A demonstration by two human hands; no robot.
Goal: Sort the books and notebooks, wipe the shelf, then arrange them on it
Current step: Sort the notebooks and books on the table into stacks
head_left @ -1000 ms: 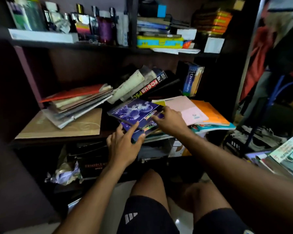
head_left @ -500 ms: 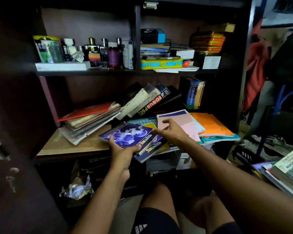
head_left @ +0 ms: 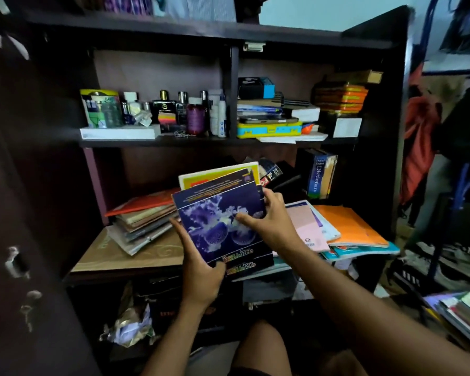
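Purple-blue glossy notebooks with a jellyfish cover (head_left: 223, 229) stand tilted up at the centre of the frame, held as a small bundle with a yellow-covered book (head_left: 215, 173) behind them, in front of the middle shelf of a dark wooden bookcase (head_left: 375, 42). Left hand (head_left: 201, 270): fingers curled under the bundle's lower left corner, thumb on the cover, gripping it. Right hand (head_left: 272, 221): thumb across the front cover and fingers wrapped round the right edge, pinching the same bundle. Progress, as judged from the layout: sorting is at an early stage, since most items remain unsorted on the shelf, namely a slumped pile of red and tan notebooks (head_left: 144, 218) at centre left, a spread of pink and orange exercise books (head_left: 345, 226) at centre right, and a blue upright dictionary (head_left: 319, 173) behind them; wiping and final arranging appear not yet begun. Surface: the tan patterned shelf liner (head_left: 136, 253) is exposed only at lower left of the shelf. Upper shelf: small bottles and boxes (head_left: 174, 112) on the left of the divider, a yellow and blue flat case (head_left: 269, 129) beneath stacked items on the right. Room: dim; crumpled paper (head_left: 128, 328) lies in the compartment below, a further pile of books (head_left: 464, 310) sits at the lower right edge of the frame, and red cloth (head_left: 421, 137) hangs at the right.
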